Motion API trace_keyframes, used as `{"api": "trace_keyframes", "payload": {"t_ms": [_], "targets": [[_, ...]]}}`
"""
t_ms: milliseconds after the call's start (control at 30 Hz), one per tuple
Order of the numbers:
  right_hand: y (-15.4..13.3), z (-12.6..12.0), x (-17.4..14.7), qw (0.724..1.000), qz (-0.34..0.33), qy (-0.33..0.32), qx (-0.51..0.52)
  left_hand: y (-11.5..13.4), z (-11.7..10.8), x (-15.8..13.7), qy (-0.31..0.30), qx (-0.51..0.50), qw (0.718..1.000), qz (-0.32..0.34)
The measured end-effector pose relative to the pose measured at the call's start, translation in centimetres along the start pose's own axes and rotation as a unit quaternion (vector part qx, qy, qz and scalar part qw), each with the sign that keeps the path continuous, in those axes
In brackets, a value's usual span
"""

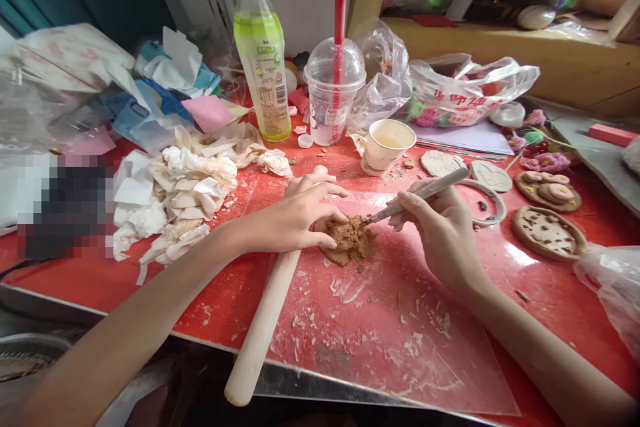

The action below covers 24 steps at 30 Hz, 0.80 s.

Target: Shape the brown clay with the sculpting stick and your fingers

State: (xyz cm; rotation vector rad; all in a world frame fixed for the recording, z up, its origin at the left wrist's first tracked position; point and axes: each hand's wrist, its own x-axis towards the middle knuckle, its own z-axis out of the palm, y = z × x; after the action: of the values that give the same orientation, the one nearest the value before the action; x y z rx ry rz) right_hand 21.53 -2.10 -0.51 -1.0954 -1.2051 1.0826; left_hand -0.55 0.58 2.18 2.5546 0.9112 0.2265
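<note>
One smooth rod (267, 323) juts past the front edge of the red table (540, 273); over its farther part the left hand (295, 220) spreads loosely. Well in from that edge, the right hand (445, 230) grips a tapered tool (442, 183) touching crumbly clay (353, 240).

The left forearm (165, 293), which is bare, enters from the lower left corner and reaches to the middle. The left hand (300, 217) is turned with its back upward, the fingers (325, 188) spread and slightly bent, the thumb (320, 240) pointing rightward. The right forearm (530, 340), also bare, comes from the lower right corner. The right hand (445, 230) has its fingers curled inward, as in a writing grip.
</note>
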Motion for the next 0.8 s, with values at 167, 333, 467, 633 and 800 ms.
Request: {"api": "trace_keyframes", "payload": {"t_ms": [167, 333, 467, 633, 800], "targets": [[0.3, 0.62, -0.36, 0.998, 0.013, -0.042, 0.037, -0.09, -0.23, 0.02, -0.006, 0.0, 1.0, 0.002], [0.62, 0.37, -0.26, 1.0, 0.01, -0.011, 0.006, 0.03, -0.41, 0.04, -0.004, 0.006, 1.0, -0.004], [0.03, 0.05, 0.06, 0.999, -0.006, 0.006, 0.045, 0.02, -0.4, -0.02, -0.002, 0.005, 1.0, 0.001], [0.23, 0.75, -0.45, 0.998, 0.019, -0.037, 0.048, -0.04, -0.26, -0.01, -0.007, 0.005, 1.0, -0.001], [0.44, 0.4, -0.17, 0.999, 0.011, 0.017, 0.031, 0.0, -0.26, 0.01, -0.008, 0.013, 1.0, -0.01]]}}
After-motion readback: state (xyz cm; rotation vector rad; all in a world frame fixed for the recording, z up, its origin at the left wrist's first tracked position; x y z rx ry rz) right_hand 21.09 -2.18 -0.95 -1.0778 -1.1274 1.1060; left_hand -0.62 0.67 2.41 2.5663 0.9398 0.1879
